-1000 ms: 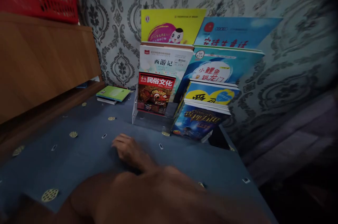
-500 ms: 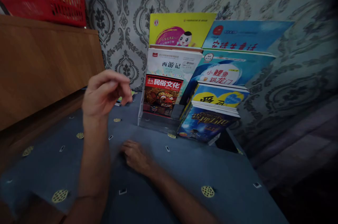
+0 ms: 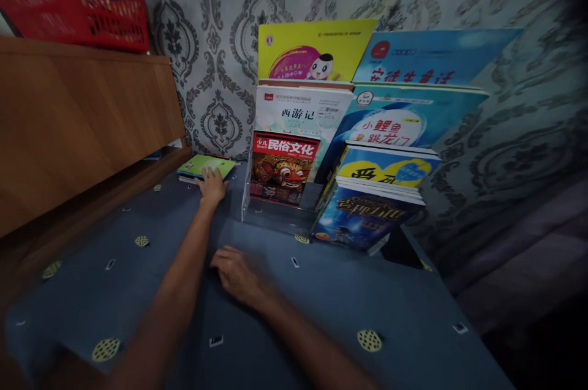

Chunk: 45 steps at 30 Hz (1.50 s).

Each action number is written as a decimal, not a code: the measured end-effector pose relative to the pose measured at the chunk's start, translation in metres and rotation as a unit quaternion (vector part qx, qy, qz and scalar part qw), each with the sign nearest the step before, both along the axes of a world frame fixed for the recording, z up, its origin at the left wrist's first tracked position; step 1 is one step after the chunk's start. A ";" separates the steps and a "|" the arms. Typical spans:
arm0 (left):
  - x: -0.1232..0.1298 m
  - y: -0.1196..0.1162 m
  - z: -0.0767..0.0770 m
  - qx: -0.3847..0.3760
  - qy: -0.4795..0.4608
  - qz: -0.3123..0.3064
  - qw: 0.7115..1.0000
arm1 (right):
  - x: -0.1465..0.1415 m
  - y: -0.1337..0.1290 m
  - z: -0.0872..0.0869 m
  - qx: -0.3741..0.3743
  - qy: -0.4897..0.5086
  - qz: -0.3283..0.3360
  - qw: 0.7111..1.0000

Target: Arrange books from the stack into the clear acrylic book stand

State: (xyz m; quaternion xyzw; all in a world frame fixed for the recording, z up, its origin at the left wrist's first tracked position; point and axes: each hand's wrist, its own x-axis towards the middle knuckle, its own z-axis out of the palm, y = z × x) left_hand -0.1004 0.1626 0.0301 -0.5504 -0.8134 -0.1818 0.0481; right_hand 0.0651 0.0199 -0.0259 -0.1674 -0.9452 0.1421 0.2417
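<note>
My left hand reaches to the far left of the table, its fingers spread over the near edge of a green book. That book lies flat on top of a small stack; whether the fingers grip it or only touch it is hard to see. My right hand rests on the tablecloth with its fingers curled in, and nothing shows in it. Beyond it stands a clear acrylic book rack. Its left side holds a red-topped book, a white book and a yellow book in tiers.
On the rack's right side stand a dark blue book, a blue-and-yellow book, a teal book and a blue book. A wooden cabinet borders the left, with a red basket on top. Patterned wallpaper closes the back.
My left hand has gone from raised in the air to down and forward, onto the green book. My right hand stays about where it was.
</note>
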 end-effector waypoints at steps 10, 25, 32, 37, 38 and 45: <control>-0.023 0.015 -0.013 -0.026 0.085 -0.024 0.996 | 0.000 0.002 -0.003 -0.015 0.008 0.010 1.000; -0.051 -0.037 -0.012 -0.030 0.255 -0.156 0.954 | -0.004 0.005 -0.009 -0.012 0.013 -0.004 1.000; -0.065 -0.081 -0.014 -0.064 0.313 -0.206 0.925 | -0.002 0.005 -0.005 -0.029 0.022 -0.002 0.999; -0.062 -0.112 -0.019 -0.090 0.326 -0.227 0.913 | -0.003 0.005 -0.005 -0.020 0.013 -0.009 1.000; -0.062 -0.118 -0.020 -0.093 0.327 -0.229 0.912 | -0.003 0.005 -0.005 -0.021 0.016 -0.013 1.000; -0.054 -0.163 -0.019 -0.102 0.322 -0.252 0.907 | -0.001 0.002 -0.004 -0.051 0.121 -0.044 0.990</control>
